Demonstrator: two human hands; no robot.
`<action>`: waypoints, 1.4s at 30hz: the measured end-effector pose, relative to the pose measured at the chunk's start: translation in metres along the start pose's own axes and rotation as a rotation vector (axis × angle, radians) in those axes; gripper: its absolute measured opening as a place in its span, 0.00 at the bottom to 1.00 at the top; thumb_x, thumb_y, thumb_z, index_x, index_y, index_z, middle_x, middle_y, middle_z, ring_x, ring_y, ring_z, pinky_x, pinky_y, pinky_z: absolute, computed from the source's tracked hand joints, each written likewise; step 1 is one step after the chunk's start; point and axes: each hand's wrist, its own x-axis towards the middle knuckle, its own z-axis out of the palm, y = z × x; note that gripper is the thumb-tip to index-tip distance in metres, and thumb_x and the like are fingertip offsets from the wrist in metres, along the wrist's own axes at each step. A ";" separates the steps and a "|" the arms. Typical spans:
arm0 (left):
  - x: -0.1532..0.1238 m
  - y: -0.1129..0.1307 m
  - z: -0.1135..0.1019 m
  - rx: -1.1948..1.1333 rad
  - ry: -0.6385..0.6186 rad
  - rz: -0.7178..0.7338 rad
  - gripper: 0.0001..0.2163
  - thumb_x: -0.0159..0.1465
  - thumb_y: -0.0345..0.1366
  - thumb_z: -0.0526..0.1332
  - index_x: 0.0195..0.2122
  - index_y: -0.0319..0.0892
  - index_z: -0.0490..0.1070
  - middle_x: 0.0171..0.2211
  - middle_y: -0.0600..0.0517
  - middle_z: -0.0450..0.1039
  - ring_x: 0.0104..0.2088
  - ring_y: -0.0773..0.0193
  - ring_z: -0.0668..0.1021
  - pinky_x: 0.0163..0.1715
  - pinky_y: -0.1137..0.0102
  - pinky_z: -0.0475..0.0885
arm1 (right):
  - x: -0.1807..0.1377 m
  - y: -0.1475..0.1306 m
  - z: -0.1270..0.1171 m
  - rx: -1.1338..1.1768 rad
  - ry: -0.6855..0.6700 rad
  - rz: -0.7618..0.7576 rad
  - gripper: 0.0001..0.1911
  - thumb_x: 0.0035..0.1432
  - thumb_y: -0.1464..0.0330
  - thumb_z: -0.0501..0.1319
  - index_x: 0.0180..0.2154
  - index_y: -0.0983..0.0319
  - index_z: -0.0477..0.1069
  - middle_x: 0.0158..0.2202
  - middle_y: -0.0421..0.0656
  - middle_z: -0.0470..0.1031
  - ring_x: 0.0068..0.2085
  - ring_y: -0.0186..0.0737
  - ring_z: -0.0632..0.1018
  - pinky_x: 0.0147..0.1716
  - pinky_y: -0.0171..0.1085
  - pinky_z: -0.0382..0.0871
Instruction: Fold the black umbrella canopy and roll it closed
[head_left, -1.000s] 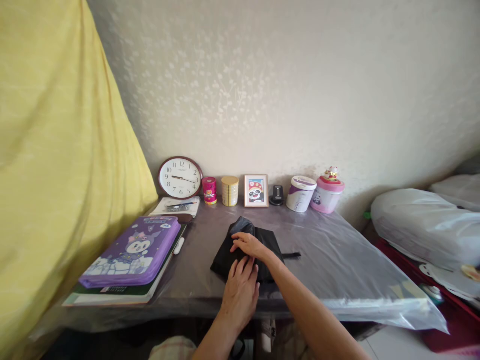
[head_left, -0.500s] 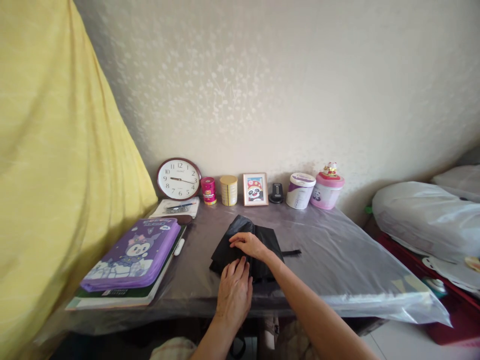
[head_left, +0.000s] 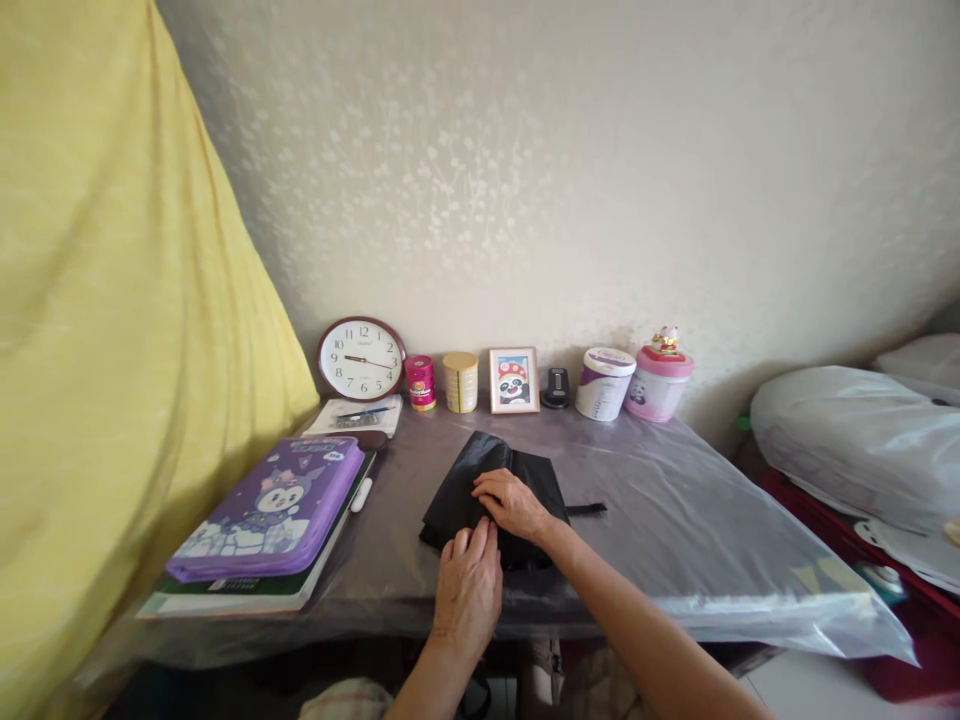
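A black folding umbrella [head_left: 463, 492], its shiny cloth collapsed into loose pleats, lies on the table in front of me. A narrow black strap [head_left: 586, 509] sticks out from its right side. My left hand [head_left: 471, 582] rests on the near edge of the cloth, fingers stretched out and lying flat. Just beyond it, my right hand [head_left: 516, 503] bends its fingers together over a fold in the middle of the cloth. The fingertips of both hands are close to each other. What lies beneath my right palm is hidden.
A purple zip case [head_left: 274, 510] lies on books at the left. Along the wall stand a clock [head_left: 361, 359], a pink can [head_left: 421, 383], a yellow-lidded can [head_left: 461, 382], a panda picture frame [head_left: 514, 380] and two tubs [head_left: 604, 384]. Plastic sheeting [head_left: 660, 520] covers the table.
My right hand has moved slightly right and nearer, its fingers lower against the cloth. My left hand stays almost in place. The view has shifted a little.
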 end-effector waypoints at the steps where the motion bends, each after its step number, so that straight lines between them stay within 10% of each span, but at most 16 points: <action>1: 0.000 0.000 0.000 0.011 -0.006 -0.005 0.18 0.63 0.26 0.49 0.53 0.38 0.65 0.51 0.46 0.69 0.42 0.59 0.71 0.42 0.62 0.69 | -0.001 0.002 0.002 -0.023 -0.008 -0.021 0.12 0.57 0.73 0.55 0.38 0.60 0.75 0.46 0.45 0.75 0.51 0.41 0.71 0.53 0.43 0.61; 18: 0.002 0.003 0.011 0.006 -0.068 -0.054 0.20 0.61 0.25 0.51 0.55 0.37 0.64 0.50 0.46 0.69 0.43 0.56 0.70 0.41 0.61 0.68 | 0.061 0.052 0.003 -0.309 0.013 0.197 0.14 0.62 0.69 0.52 0.48 0.58 0.70 0.56 0.48 0.66 0.59 0.47 0.62 0.57 0.52 0.49; 28: 0.002 0.003 0.008 -0.028 -0.050 -0.057 0.20 0.61 0.25 0.50 0.54 0.38 0.64 0.48 0.46 0.68 0.41 0.58 0.69 0.39 0.64 0.67 | 0.031 0.016 0.000 -0.248 -0.119 -0.004 0.09 0.59 0.66 0.56 0.39 0.57 0.75 0.45 0.42 0.76 0.52 0.39 0.70 0.57 0.40 0.54; 35: 0.000 0.000 0.007 -0.065 -0.068 -0.064 0.20 0.61 0.26 0.50 0.55 0.38 0.63 0.51 0.47 0.67 0.44 0.58 0.69 0.43 0.65 0.66 | 0.025 0.033 -0.018 -0.325 0.083 0.333 0.17 0.59 0.72 0.53 0.50 0.62 0.68 0.57 0.51 0.64 0.58 0.48 0.63 0.57 0.46 0.51; 42: -0.002 -0.002 0.001 -0.105 -0.079 -0.060 0.21 0.61 0.27 0.50 0.56 0.37 0.62 0.52 0.46 0.66 0.45 0.58 0.69 0.44 0.67 0.67 | -0.015 0.056 -0.057 -0.259 0.156 0.766 0.13 0.56 0.69 0.57 0.44 0.65 0.70 0.46 0.55 0.72 0.51 0.52 0.70 0.50 0.46 0.60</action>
